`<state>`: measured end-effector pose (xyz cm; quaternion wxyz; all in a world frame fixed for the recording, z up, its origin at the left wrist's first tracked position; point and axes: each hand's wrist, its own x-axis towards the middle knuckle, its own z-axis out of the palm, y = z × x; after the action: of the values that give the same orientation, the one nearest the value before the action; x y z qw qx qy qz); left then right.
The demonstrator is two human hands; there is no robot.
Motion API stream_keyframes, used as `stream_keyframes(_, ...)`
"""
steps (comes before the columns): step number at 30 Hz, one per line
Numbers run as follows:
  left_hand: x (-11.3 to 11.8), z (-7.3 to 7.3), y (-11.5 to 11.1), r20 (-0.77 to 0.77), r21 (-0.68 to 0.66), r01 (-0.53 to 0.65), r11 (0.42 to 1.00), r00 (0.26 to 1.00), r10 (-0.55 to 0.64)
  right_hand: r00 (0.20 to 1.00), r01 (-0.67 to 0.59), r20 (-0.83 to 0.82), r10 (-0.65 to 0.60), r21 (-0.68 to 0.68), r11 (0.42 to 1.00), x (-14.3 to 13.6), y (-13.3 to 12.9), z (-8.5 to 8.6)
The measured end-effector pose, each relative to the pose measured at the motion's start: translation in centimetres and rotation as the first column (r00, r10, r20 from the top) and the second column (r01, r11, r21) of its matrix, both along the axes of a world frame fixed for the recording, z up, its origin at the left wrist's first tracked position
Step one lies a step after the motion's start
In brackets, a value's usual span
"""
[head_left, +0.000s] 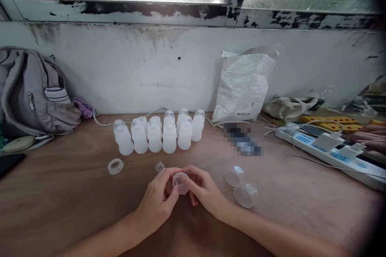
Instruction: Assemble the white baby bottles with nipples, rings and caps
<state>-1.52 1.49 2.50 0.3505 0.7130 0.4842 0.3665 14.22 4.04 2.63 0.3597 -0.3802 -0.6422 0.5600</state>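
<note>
Between my two hands is a translucent round bottle collar (181,183), tilted so its round opening faces me. My left hand (159,196) grips its left edge with thumb and fingers. On the other side, my right hand (206,190) holds it with the thumb over the opening; some fingers are hidden behind it. Just beyond my left fingers lies a small clear bottle nipple (159,166). A loose white collar ring (115,166) rests farther left. To the right, two clear bottle caps (234,176) (246,195) lie on their sides.
Several capped white baby bottles (155,136) stand grouped beyond my hands. A silver padded bag (244,86) leans on the wall. At right are a power strip (331,152) with cables and another person's hand (369,136). A grey backpack (33,92) sits at left on the wooden table (75,200).
</note>
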Motion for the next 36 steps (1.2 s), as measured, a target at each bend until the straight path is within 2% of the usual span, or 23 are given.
stream_keyframes(6,0.1,0.0,0.0,-0.004,-0.085,-0.008,0.996,1.000,0.007,0.995,0.039,0.090,-0.042,0.035,0.999,-0.1,-0.5,0.1)
stream_keyframes(16,0.6,0.3,-0.2,-0.127,-0.074,-0.038,0.997,0.992,0.028,0.960,-0.043,0.279,-0.022,0.224,0.974,0.1,-0.8,-0.8)
stream_keyframes(20,0.5,0.2,-0.2,-0.131,-0.097,-0.074,0.993,0.990,0.061,0.966,-0.050,0.258,-0.012,0.234,0.971,0.1,-0.8,-0.8)
stream_keyframes(26,0.2,-0.1,-0.1,-0.028,-0.101,-0.092,0.991,0.996,0.090,0.983,-0.044,0.181,-0.009,0.290,0.956,0.2,-1.2,-0.1)
stream_keyframes(31,0.4,-0.1,-0.3,-0.082,-0.099,-0.049,0.994,0.996,0.041,0.971,-0.042,0.237,-0.042,0.341,0.939,0.3,-1.2,-0.4)
stream_keyframes(36,0.6,-0.1,-0.6,-0.168,-0.078,-0.069,0.995,0.984,0.055,0.952,-0.066,0.302,-0.055,0.374,0.925,0.2,-1.2,-0.8)
